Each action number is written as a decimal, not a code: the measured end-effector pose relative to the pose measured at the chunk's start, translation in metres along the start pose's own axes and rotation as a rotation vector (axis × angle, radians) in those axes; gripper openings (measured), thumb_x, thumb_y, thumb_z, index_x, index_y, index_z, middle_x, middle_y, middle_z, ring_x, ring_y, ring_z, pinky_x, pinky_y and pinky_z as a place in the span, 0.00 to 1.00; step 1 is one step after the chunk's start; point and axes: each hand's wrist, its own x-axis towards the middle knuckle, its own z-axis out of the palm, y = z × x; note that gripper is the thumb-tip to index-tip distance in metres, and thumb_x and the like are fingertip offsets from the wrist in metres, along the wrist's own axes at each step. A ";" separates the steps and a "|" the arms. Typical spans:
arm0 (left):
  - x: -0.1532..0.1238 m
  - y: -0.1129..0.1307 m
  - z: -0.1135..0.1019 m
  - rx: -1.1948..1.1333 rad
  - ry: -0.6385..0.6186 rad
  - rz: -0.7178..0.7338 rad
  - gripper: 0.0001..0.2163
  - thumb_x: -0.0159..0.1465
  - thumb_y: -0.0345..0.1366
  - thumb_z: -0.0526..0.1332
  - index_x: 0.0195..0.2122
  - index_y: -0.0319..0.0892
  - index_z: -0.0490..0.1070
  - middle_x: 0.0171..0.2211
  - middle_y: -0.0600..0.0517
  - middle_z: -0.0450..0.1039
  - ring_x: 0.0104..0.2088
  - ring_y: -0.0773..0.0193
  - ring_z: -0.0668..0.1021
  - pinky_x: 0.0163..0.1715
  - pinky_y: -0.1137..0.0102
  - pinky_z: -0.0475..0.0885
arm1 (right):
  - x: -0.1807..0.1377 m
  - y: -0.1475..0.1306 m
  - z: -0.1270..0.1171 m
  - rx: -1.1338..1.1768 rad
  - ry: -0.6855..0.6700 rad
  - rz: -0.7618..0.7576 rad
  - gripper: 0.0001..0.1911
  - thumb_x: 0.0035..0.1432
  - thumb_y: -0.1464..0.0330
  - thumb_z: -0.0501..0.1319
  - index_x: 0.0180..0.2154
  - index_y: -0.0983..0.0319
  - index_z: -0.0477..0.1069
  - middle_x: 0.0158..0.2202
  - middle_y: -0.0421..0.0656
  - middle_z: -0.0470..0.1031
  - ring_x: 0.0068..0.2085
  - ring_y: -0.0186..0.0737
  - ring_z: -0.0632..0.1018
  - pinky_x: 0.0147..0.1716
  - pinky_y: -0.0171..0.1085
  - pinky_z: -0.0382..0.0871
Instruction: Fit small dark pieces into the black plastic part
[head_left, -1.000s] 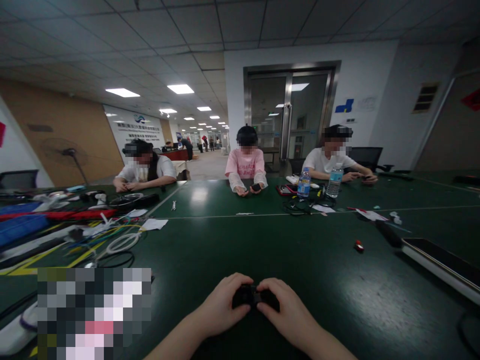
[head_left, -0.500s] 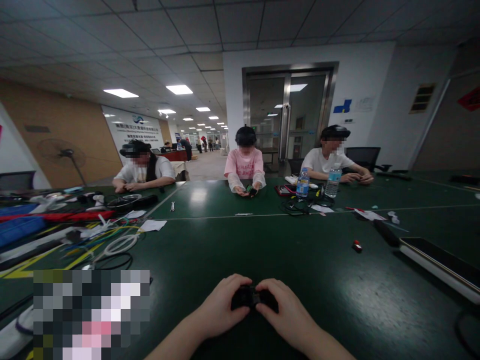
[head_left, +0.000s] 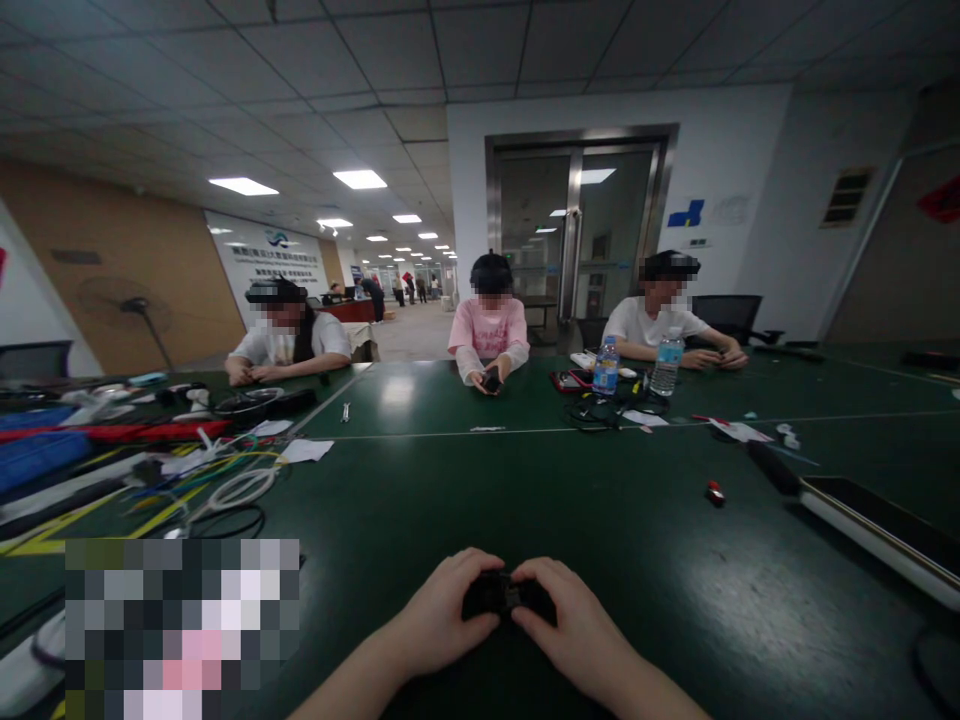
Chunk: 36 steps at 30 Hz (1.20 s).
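Close to me, low over the green table, a small black object sits between both hands; its kind is too dark to make out. My left hand curls around its left side, thumb below and fingers above. Around the right side, my right hand is closed in the same way. The fingertips of the two hands nearly meet at its middle, where a slightly lighter part shows. Palms and fingers cover much of the rest.
Across the table sit three people; the middle one holds a dark object. Cables, blue trays and papers lie left. Two bottles, a small red-and-black item and a long flat device are right.
My hands and the black object have hardly moved. Across the table, the middle person has turned the object and brought their hands closer together around it.
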 end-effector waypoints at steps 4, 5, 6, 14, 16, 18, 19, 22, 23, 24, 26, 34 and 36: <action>0.000 0.000 0.000 -0.012 0.002 0.003 0.22 0.53 0.27 0.61 0.50 0.46 0.64 0.49 0.48 0.67 0.49 0.56 0.69 0.51 0.62 0.64 | 0.000 0.000 -0.001 0.000 -0.010 0.008 0.11 0.53 0.68 0.59 0.41 0.55 0.69 0.43 0.40 0.72 0.46 0.42 0.72 0.45 0.39 0.64; 0.000 0.000 0.000 -0.016 0.004 0.004 0.22 0.53 0.28 0.61 0.50 0.46 0.64 0.49 0.48 0.67 0.50 0.56 0.69 0.52 0.62 0.63 | 0.000 0.000 -0.001 0.000 -0.009 0.012 0.11 0.53 0.68 0.59 0.41 0.55 0.69 0.43 0.41 0.72 0.46 0.43 0.72 0.45 0.39 0.64; 0.000 -0.001 0.001 -0.019 0.004 0.007 0.22 0.53 0.28 0.61 0.50 0.46 0.64 0.49 0.48 0.66 0.50 0.56 0.69 0.52 0.62 0.63 | 0.000 -0.001 -0.001 0.000 -0.007 0.014 0.11 0.53 0.68 0.60 0.41 0.55 0.69 0.43 0.41 0.72 0.46 0.43 0.72 0.45 0.39 0.64; 0.000 0.000 0.001 0.090 0.064 -0.040 0.24 0.52 0.30 0.64 0.51 0.46 0.64 0.51 0.47 0.65 0.52 0.52 0.66 0.53 0.58 0.60 | 0.000 0.001 0.000 0.015 0.005 0.007 0.11 0.52 0.68 0.60 0.41 0.55 0.70 0.43 0.40 0.72 0.46 0.43 0.72 0.45 0.39 0.63; 0.000 0.001 0.001 0.114 0.067 -0.032 0.23 0.51 0.30 0.64 0.50 0.45 0.65 0.50 0.47 0.66 0.51 0.52 0.67 0.53 0.58 0.61 | 0.000 0.001 0.001 0.017 0.012 0.007 0.11 0.52 0.68 0.60 0.40 0.55 0.70 0.43 0.40 0.73 0.45 0.42 0.72 0.45 0.39 0.64; 0.000 0.000 0.001 0.124 0.071 -0.021 0.22 0.50 0.31 0.64 0.48 0.45 0.65 0.49 0.47 0.66 0.51 0.52 0.67 0.52 0.59 0.61 | 0.000 0.001 0.000 0.016 0.013 0.004 0.11 0.52 0.68 0.60 0.40 0.55 0.70 0.43 0.40 0.73 0.45 0.42 0.72 0.45 0.39 0.64; 0.000 0.000 0.001 0.126 0.073 -0.018 0.22 0.51 0.31 0.64 0.48 0.45 0.65 0.49 0.47 0.66 0.51 0.52 0.67 0.52 0.59 0.61 | 0.000 0.000 -0.001 0.014 0.011 0.003 0.11 0.52 0.68 0.60 0.40 0.55 0.70 0.43 0.40 0.73 0.45 0.42 0.72 0.45 0.39 0.63; -0.001 -0.002 0.002 0.121 0.074 -0.015 0.23 0.51 0.31 0.64 0.49 0.45 0.64 0.49 0.47 0.66 0.51 0.53 0.67 0.52 0.60 0.61 | 0.000 -0.001 -0.002 0.009 0.003 0.008 0.12 0.52 0.69 0.60 0.41 0.55 0.69 0.43 0.40 0.72 0.46 0.42 0.72 0.46 0.39 0.63; -0.001 -0.003 0.002 0.123 0.073 -0.014 0.23 0.51 0.31 0.64 0.49 0.45 0.64 0.49 0.48 0.66 0.51 0.53 0.67 0.53 0.60 0.61 | 0.000 -0.001 -0.002 0.008 0.003 0.008 0.12 0.52 0.69 0.59 0.41 0.55 0.69 0.43 0.40 0.72 0.46 0.42 0.72 0.46 0.39 0.63; 0.000 -0.003 0.002 0.127 0.073 -0.012 0.23 0.51 0.31 0.64 0.48 0.45 0.64 0.49 0.48 0.67 0.51 0.53 0.67 0.53 0.60 0.60 | 0.000 -0.001 -0.002 0.007 0.005 0.003 0.12 0.52 0.69 0.59 0.41 0.55 0.69 0.43 0.40 0.72 0.46 0.42 0.72 0.46 0.39 0.63; 0.000 -0.003 0.003 0.142 0.073 -0.007 0.21 0.51 0.31 0.64 0.47 0.45 0.65 0.48 0.48 0.67 0.50 0.54 0.68 0.52 0.60 0.61 | 0.000 -0.001 -0.001 0.009 0.017 -0.020 0.12 0.52 0.70 0.59 0.41 0.56 0.69 0.43 0.40 0.72 0.46 0.42 0.72 0.46 0.39 0.63; 0.000 -0.005 0.003 0.167 0.072 0.010 0.18 0.54 0.32 0.63 0.46 0.46 0.65 0.48 0.49 0.67 0.50 0.55 0.68 0.51 0.61 0.61 | 0.000 0.001 0.000 0.031 0.037 -0.043 0.12 0.52 0.70 0.58 0.41 0.55 0.69 0.43 0.41 0.72 0.46 0.43 0.72 0.46 0.39 0.65; 0.000 -0.006 0.004 0.160 0.071 0.005 0.19 0.54 0.32 0.64 0.47 0.46 0.65 0.48 0.49 0.67 0.50 0.55 0.67 0.52 0.61 0.61 | 0.000 0.002 0.000 0.027 0.035 -0.042 0.12 0.52 0.70 0.58 0.41 0.55 0.69 0.44 0.41 0.72 0.47 0.43 0.72 0.47 0.40 0.64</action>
